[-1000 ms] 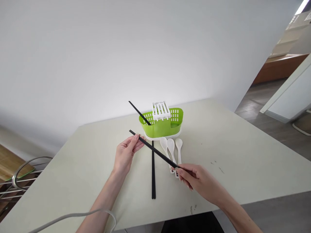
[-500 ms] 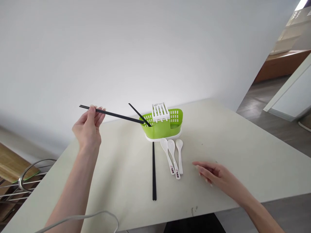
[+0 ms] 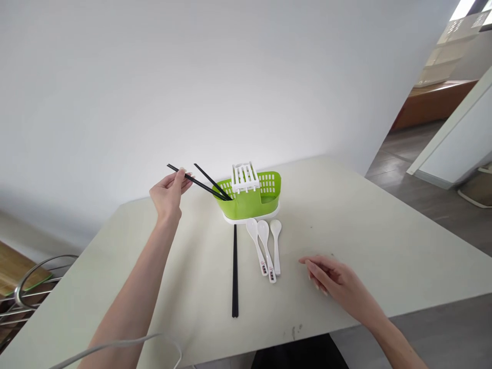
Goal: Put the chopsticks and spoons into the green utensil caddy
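Black chopsticks (image 3: 205, 187) slant from the person's left hand (image 3: 167, 193) into the left end of the green basket (image 3: 249, 207), beside other leaning chopsticks (image 3: 211, 181). That hand's grip is pinched near their upper end; the right hand (image 3: 336, 282), loosely curled above the worktop (image 3: 384, 251), holds nothing. Guided so far from the lower tips, the pair could splay, snag the leaning ones, or, pushed sideways, shift the light-looking basket.

A pale, flat table (image 3: 346, 246) is backed by a smooth white wall (image 3: 192, 77); to its left a silvery metal wire rack (image 3: 18, 295) is seen, to its right grey plank-like flooring (image 3: 430, 200).
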### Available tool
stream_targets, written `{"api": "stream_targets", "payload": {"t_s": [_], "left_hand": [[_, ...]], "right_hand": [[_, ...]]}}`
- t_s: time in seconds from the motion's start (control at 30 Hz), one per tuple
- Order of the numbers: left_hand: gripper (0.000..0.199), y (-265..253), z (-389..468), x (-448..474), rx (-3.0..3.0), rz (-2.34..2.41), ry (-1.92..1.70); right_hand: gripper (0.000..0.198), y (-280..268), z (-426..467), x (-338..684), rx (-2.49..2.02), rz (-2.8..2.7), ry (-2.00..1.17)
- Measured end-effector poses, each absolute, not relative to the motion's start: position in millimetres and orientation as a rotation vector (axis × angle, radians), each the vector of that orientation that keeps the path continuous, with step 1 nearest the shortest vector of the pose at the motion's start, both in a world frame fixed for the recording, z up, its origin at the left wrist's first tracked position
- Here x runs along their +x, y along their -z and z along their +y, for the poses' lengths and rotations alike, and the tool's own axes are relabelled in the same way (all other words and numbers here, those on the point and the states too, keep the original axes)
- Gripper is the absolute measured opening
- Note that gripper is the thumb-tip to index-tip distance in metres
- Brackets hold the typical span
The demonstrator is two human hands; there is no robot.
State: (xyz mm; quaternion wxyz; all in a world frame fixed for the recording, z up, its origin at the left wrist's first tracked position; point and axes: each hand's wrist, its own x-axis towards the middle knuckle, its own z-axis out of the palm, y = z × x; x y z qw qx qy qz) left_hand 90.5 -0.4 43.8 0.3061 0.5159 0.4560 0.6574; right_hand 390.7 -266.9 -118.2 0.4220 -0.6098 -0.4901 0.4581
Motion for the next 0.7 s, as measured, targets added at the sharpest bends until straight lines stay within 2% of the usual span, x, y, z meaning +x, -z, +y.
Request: {"api": "stream_targets", "payload": {"t_s": [0.37, 0.7], "left_hand": [[0.025, -21.9, 17.5, 108.0, 1.358, 1.36, -1.534], [0.034, -14.6, 28.5, 103.4, 1.801, 1.654, -1.335]], "right_hand": [[0.045, 121.4, -266.2, 392.4, -1.488, -1.218, -1.175], [0.047, 124.3, -266.1, 393.0, -1.483, -1.181, -1.183]]}}
